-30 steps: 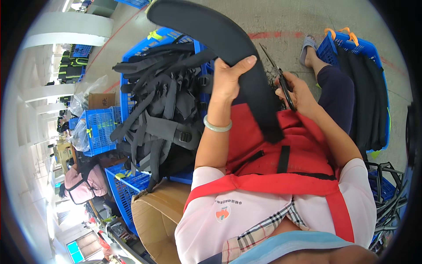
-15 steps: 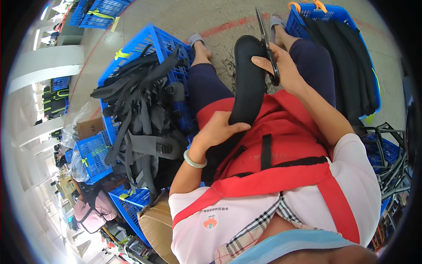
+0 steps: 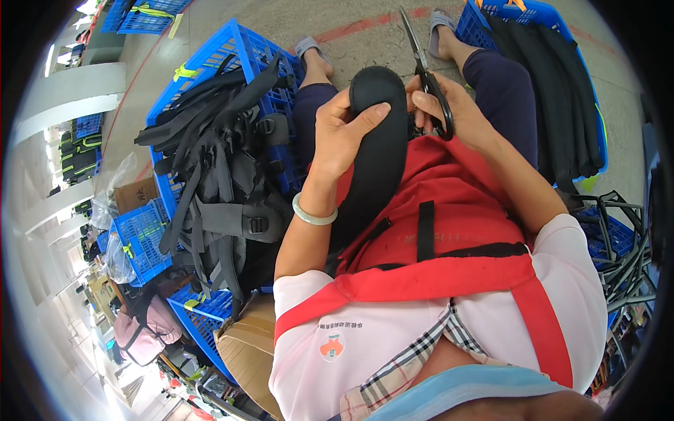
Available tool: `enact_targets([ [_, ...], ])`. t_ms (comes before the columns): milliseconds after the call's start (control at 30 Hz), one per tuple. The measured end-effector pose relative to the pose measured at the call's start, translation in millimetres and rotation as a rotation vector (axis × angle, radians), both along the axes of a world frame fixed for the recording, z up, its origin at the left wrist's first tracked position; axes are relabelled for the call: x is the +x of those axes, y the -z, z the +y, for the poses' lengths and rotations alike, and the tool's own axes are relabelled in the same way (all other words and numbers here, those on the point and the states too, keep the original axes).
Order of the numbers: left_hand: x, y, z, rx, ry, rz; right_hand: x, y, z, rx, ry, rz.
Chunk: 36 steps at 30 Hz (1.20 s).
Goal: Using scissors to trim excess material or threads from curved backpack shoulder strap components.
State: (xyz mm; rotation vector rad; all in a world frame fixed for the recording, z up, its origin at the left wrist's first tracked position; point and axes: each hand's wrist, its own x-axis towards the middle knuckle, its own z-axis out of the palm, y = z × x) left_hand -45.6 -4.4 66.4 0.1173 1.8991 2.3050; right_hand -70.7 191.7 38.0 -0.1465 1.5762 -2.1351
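1. Left hand has its grip wrapped around the top end of a black padded strap, fingers curled over the rounded tip, thumb on the near side. There's a pale green bangle on that wrist.
2. The padded strap runs from up by the knees down along the person's lap, lying on a red apron.
3. Right hand has its grip closed on the handles of black scissors, fingers through the loops. The blades point up and away, and they look closed or nearly so; hard to tell for sure.
4. The scissors sit just beside the strap's rounded end, on its right side.
5. On the person's left there's a blue crate heaped with black straps and buckles.
6. On the right, another blue crate holds a stack of long black padded pieces.
7. Feet in sandals on a concrete floor.
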Motion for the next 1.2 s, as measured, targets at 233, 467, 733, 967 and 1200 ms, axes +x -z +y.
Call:
enact_targets([
  [233, -16, 19, 27, -0.471, -0.121, 0.443, -13, -12, 4, 0.126, 0.004, 0.118],
  [467, 41, 0, 23, -0.264, 0.224, 0.264, -43, -16, 86, -0.128, 0.399, 0.17],
  [733, 10, 36, 28, 0.302, -0.183, -0.103, -16, -2, 71, -0.573, 0.461, -0.005],
  [967, -21, 36, -16, 0.515, -0.234, 0.024, 17, 12, 42, -0.044, 0.282, -0.036],
  [1200, -13, 32, -40, 0.493, -0.215, 0.079, 16, 15, 40, 0.003, 0.256, 0.046],
])
